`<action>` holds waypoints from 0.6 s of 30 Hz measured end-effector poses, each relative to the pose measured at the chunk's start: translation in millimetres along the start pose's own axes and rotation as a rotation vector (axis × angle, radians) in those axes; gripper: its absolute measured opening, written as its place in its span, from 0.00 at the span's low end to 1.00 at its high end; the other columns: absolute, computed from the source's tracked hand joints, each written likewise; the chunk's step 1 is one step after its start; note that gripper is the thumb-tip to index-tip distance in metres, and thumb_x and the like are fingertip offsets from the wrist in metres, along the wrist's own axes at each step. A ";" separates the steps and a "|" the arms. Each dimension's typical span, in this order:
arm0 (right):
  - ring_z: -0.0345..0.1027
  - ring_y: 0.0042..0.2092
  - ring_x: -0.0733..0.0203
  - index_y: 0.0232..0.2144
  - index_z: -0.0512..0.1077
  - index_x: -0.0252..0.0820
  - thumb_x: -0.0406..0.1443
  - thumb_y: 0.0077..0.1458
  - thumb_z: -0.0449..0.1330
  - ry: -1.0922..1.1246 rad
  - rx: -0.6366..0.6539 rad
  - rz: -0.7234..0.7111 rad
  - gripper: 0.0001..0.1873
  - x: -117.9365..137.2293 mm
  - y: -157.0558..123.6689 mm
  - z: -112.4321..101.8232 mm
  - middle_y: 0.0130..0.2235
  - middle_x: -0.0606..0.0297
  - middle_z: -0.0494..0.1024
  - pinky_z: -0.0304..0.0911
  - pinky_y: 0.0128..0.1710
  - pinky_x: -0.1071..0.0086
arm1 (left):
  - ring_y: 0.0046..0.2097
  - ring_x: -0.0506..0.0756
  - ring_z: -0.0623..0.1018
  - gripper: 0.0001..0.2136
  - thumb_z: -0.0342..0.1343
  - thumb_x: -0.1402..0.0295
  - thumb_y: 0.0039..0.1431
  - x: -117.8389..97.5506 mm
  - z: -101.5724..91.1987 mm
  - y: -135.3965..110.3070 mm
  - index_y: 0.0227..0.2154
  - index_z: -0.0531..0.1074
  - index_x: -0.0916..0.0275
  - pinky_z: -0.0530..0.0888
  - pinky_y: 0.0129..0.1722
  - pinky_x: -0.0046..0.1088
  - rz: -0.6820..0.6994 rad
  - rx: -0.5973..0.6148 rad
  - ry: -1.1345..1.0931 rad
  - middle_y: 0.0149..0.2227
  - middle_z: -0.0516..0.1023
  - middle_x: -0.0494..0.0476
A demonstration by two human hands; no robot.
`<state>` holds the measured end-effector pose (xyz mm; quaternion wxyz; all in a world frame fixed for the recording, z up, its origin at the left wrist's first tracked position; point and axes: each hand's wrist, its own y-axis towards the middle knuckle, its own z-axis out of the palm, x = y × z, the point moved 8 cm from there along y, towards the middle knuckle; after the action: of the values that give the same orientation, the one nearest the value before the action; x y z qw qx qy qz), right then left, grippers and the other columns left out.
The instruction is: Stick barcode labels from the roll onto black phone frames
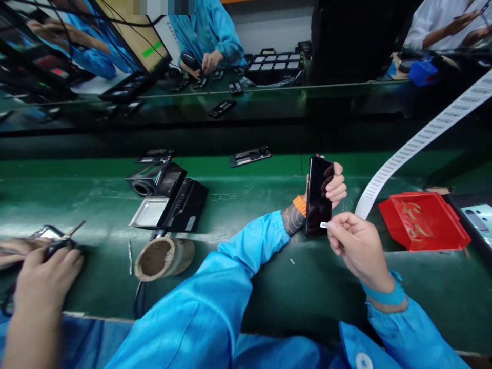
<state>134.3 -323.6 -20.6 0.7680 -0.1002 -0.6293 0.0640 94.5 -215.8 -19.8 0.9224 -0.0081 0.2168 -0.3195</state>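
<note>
My left hand (337, 185) is wrapped round a black smartphone (318, 197) from behind, its fingertips curling over the right edge. The phone stands nearly upright above the green bench, its dark glossy side towards me. Between thumb and forefinger, my right hand (353, 243) pinches a small white label (323, 225) at the phone's lower right edge. Whether the label touches the glass I cannot tell. Just behind my right hand, a long strip of printed labels (400, 151) curves up to the upper right.
Right of my hands lies a red plastic bin (442, 220). On the left stand a black device (188, 205) and a cardboard tube (182, 256). An opened phone (251, 155) lies beyond. A co-worker's hands (46, 271) work at far left; another person (209, 41) sits opposite.
</note>
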 end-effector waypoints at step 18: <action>0.58 0.17 0.70 0.25 0.71 0.40 0.44 0.50 0.67 -0.297 0.047 0.017 0.14 -0.3 -2.6 5.1 0.16 0.72 0.68 0.53 0.16 0.75 | 0.15 0.48 0.49 0.26 0.29 0.51 0.73 -2.8 2.7 9.1 0.26 0.61 0.59 0.49 0.16 0.25 0.056 0.100 0.039 0.16 0.46 0.46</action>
<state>129.3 -325.8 -19.2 0.6678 -0.0773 -0.7336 0.0994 99.0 -207.2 -17.6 0.9259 0.0503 0.2186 -0.3038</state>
